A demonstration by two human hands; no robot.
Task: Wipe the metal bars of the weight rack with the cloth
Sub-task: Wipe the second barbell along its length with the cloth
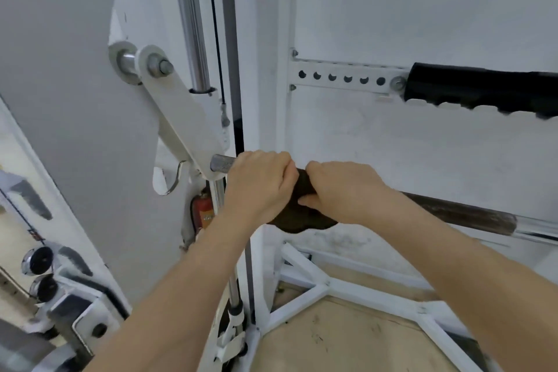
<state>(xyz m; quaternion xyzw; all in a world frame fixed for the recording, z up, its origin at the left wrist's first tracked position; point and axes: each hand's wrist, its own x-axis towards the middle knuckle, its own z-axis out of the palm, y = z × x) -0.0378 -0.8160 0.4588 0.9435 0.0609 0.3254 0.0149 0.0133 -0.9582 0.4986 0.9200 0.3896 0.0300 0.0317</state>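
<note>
A dark brown cloth (302, 217) is wrapped around a horizontal metal bar (459, 213) of the white weight rack. My left hand (259, 184) and my right hand (344, 190) both grip the cloth on the bar, side by side and nearly touching. The bar's knurled end (222, 163) sticks out left of my left hand, fixed to a white pivot arm (181, 112). To the right of my right hand the bar runs dark and rusty, then shiny chrome (537, 228). The cloth's loose part hangs below the bar.
A vertical chrome guide rod (193, 24) and black cable (216, 24) rise behind the pivot arm. A black padded roller (483, 89) sits on a perforated white rail (341, 77) upper right. White frame struts (305, 269) lie over a wooden floor. A red extinguisher (202, 211) stands behind.
</note>
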